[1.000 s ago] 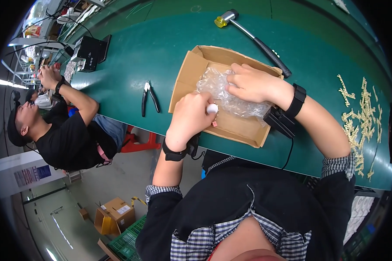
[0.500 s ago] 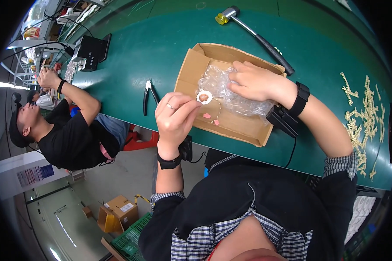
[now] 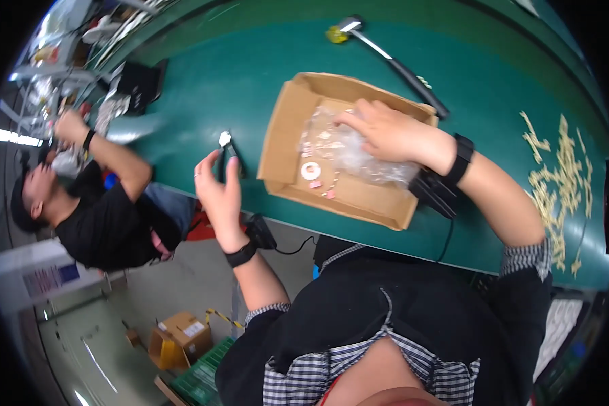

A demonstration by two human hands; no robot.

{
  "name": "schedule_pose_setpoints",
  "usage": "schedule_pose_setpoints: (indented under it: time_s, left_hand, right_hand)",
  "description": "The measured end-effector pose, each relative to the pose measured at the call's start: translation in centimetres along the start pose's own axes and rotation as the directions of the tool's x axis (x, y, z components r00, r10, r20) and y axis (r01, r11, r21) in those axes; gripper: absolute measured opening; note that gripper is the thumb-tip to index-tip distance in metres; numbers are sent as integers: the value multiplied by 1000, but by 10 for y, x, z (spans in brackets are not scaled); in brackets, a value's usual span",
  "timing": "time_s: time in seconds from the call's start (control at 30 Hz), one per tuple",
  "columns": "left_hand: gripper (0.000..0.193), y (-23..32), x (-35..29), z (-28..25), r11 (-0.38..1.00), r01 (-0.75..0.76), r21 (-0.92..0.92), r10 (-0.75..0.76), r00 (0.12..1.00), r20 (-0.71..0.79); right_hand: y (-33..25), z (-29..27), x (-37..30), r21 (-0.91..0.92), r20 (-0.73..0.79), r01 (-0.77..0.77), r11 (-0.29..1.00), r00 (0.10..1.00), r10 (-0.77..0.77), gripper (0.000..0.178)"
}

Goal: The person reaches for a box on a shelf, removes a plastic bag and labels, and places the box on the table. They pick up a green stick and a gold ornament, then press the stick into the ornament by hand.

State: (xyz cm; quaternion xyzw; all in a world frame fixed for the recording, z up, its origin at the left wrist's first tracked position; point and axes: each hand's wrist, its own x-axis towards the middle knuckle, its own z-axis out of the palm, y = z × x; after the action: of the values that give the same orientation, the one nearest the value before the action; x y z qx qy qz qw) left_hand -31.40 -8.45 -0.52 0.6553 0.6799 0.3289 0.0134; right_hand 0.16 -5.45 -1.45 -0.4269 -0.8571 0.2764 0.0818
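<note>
On the green table in front of me stands an open cardboard box with crumpled clear plastic bags in it. My right hand rests on the bags, fingers apart. A white ring lies in the box's near left part. Beside it are small pink pieces and a short beaded strand. My left hand is left of the box, thumb and fingers apart, at the dark handles of a pair of pliers. Whether it touches the handles I cannot tell.
A mallet with a yellow head lies beyond the box. Cream-coloured strips are scattered at the right. To the left sits another person, near a black device. Cartons and a green crate stand on the floor.
My left hand has let go of the white ring, now in the box, and has moved left to the pliers, opening. My right hand stays on the plastic bags.
</note>
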Motion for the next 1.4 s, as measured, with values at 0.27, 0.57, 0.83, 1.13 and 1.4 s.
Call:
schedule_pose_setpoints:
  time_s: [0.27, 0.57, 0.83, 1.13, 1.4]
  left_hand:
    - [62, -48, 6, 13, 960, -126, 251, 89, 984, 155]
    - [47, 36, 3, -40, 901, 279, -332, -45, 821, 569]
    - [55, 138, -19, -25, 805, -419, -420, 556, 781, 286]
    - [63, 136, -25, 14, 858, -465, -218, 477, 565, 673]
    - [52, 135, -32, 24, 745, -657, -112, 523, 472, 710]
  right_hand:
    - [-19, -16, -7, -198, 83, -69, 978, 993, 87, 48]
    - [-14, 6, -72, -161, -445, -19, 987, 894, -55, 53]
    - [-35, 31, -123, -36, -633, -23, 999, 774, -5, 45]
    - [-43, 50, -143, 326, -784, -23, 945, 553, 284, 58]
    - [-46, 59, -134, 644, -588, -203, 738, 486, 647, 86]
